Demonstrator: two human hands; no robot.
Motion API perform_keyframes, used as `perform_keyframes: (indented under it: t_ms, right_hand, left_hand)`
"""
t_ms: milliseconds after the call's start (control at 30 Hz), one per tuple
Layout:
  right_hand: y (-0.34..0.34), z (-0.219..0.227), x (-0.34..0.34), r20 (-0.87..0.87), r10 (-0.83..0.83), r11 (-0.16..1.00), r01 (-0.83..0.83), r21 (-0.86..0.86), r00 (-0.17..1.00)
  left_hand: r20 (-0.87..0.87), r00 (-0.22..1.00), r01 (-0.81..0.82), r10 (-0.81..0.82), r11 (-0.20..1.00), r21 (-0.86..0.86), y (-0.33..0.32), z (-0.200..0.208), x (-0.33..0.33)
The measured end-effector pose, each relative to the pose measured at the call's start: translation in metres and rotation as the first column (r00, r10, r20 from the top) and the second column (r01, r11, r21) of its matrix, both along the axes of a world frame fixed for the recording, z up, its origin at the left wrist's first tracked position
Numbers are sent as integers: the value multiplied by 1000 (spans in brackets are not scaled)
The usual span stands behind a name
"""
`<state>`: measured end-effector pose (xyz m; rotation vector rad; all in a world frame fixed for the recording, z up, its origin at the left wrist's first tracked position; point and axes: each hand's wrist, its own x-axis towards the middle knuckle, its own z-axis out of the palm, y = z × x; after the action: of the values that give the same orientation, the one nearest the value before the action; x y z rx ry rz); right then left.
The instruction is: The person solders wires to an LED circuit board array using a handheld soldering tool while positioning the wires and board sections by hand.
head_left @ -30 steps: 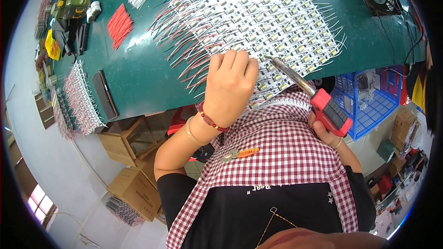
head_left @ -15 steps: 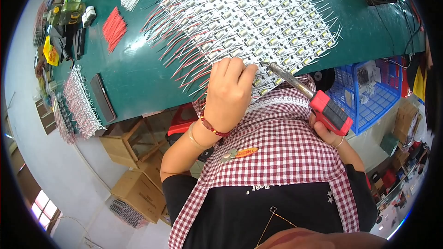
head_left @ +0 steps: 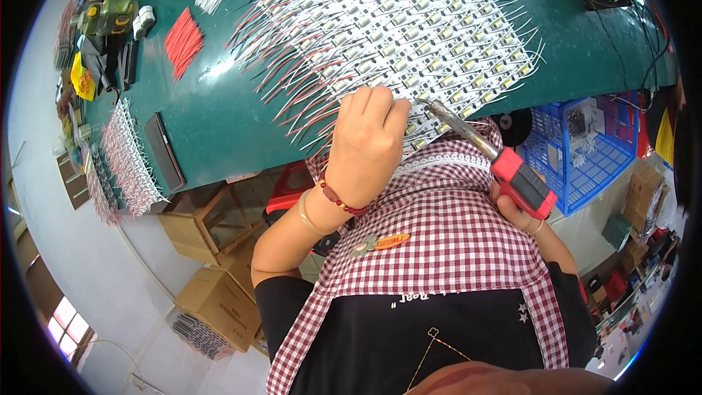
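**Soldering iron tip beside the left fingertips, over an LED circuit-board sheet**

From my feed, the white LED circuit-board sheet (head_left: 420,11) lies slantwise across the top centre of the frame, on a green table (head_left: 219,124). Its lower part runs under the left hand (head_left: 364,143), at the centre of the frame. I see the back of that hand, its fingers bent and close together over the sheet's lower left part. The fingertips are partly hidden, so I can't tell whether they grip anything.

Right of centre, the right hand (head_left: 514,212) is closed around the red-and-black handle of a soldering iron (head_left: 523,181). The iron slants up and left, its tip just right of the left thumb and forefinger; I can't tell whether it touches a board.

Red and white wires (head_left: 281,77) fringe the sheet's left side. A bundle of red wires (head_left: 184,42) lies at upper left, well apart from the fingers.
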<state>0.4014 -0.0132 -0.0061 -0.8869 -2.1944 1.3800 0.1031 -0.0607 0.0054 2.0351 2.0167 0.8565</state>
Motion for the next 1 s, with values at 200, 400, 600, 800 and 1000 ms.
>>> perform_keyframes:
  t_ms: [200,400,600,800,1000]
  right_hand:
    - [-8,-8,8,5,-67,990,67,-123,998]
    - [-8,-11,11,0,-34,996,34,-77,999]
    - [-13,-15,29,6,-70,975,70,-213,998]
    - [-17,-13,34,4,-108,957,105,-270,994]
    - [-15,-10,29,8,-76,966,76,-248,997]
  left_hand:
    - [-43,999,21,-22,1000,-8,1,1,-1]
    - [-133,991,26,-30,999,-31,0,6,-1]
    - [-165,986,-20,34,996,87,-4,25,-9]
    - [-4,999,-32,33,984,173,-14,22,3]
    - [65,998,-18,15,999,47,-11,-5,14]
